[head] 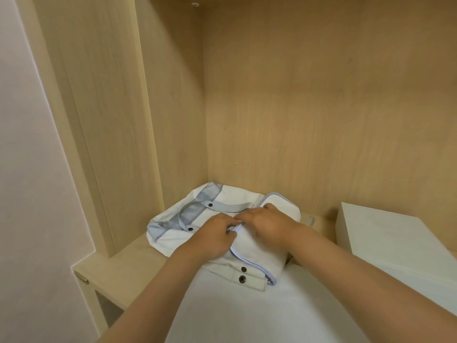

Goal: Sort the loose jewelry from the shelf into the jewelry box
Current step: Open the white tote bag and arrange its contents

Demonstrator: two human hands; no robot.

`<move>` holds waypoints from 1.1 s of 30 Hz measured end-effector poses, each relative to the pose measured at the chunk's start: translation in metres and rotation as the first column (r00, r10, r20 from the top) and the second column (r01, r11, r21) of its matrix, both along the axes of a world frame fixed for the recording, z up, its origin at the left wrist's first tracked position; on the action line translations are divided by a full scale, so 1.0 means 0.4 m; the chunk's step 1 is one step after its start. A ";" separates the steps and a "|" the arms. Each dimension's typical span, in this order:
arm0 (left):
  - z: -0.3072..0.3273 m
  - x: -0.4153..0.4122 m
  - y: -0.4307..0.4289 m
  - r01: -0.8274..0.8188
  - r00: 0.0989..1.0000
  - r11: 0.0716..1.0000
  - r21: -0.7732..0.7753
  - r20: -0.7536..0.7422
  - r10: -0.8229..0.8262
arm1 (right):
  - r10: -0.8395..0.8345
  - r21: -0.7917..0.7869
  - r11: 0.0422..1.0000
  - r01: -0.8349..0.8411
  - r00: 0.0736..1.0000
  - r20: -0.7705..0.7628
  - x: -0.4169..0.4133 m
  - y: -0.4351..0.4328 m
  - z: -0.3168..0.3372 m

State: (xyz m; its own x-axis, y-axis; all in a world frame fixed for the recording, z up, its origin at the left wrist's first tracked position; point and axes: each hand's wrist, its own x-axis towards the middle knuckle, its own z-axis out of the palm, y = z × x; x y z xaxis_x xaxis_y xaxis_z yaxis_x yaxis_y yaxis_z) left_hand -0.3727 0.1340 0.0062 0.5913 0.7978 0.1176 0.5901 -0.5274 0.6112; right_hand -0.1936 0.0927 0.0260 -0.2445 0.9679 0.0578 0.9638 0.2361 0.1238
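A white fabric case (257, 253) with a pale blue zipper edge lies on the wooden shelf (116, 271), on top of a flat white and grey-blue bag (173, 219) with dark snap buttons. My left hand (212, 236) pinches the case's zipper edge at its left side. My right hand (269, 224) rests flat on top of the case, fingers touching the same edge. A white rectangular box (385, 233) stands at the right on the shelf. No loose jewelry shows.
The shelf sits in a light wooden cabinet with a back wall (321, 107) and a left side panel (99, 95). A white wall (29, 169) lies left of the cabinet. White cloth (235, 310) fills the foreground between my forearms.
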 end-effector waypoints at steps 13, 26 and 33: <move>-0.003 0.055 -0.033 -0.090 0.956 0.907 -0.412 -0.290 -0.037 | 0.025 0.112 0.993 -0.045 0.985 0.170 0.096 -0.057 -0.001; -0.052 0.135 -0.036 0.138 0.953 0.984 -0.114 -0.257 -0.163 | -0.038 0.058 0.998 0.027 0.977 0.211 0.088 -0.024 -0.047; -0.067 0.131 -0.026 0.187 0.887 0.977 -0.101 -0.411 -0.212 | -0.045 0.094 0.995 0.013 0.934 0.354 0.071 -0.068 -0.019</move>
